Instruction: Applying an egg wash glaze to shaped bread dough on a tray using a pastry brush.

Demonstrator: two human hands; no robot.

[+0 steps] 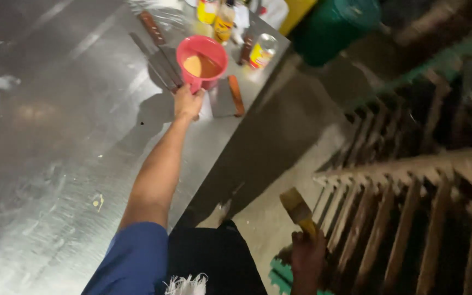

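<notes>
The left hand point(188, 102) reaches far across the shiny steel desk point(55, 136), fingers wrapped around the base of a pink plastic jug point(201, 61) of orange-brown liquid, steadying it upright. The right hand point(307, 257) grips a yellow-handled flat brush point(297, 208), bristles raised, beside the slatted wooden racks point(411, 191)

Looks like a working food-preparation kitchen, commercial rather than domestic. Broad stainless-steel counter point(55, 164) filling the left of the frame, scuffed and smeared. Wooden-handled knives and spatulas point(157, 46) lying near the upper centre, beside a pink jug point(201, 63) of orange-brown liquid. Sauce bottles point(222, 19) and a tin can point(262, 50) crowded at the top edge. Slatted crates or racks point(416, 202) stacked at right, a green bin point(334, 27) above them.
</notes>
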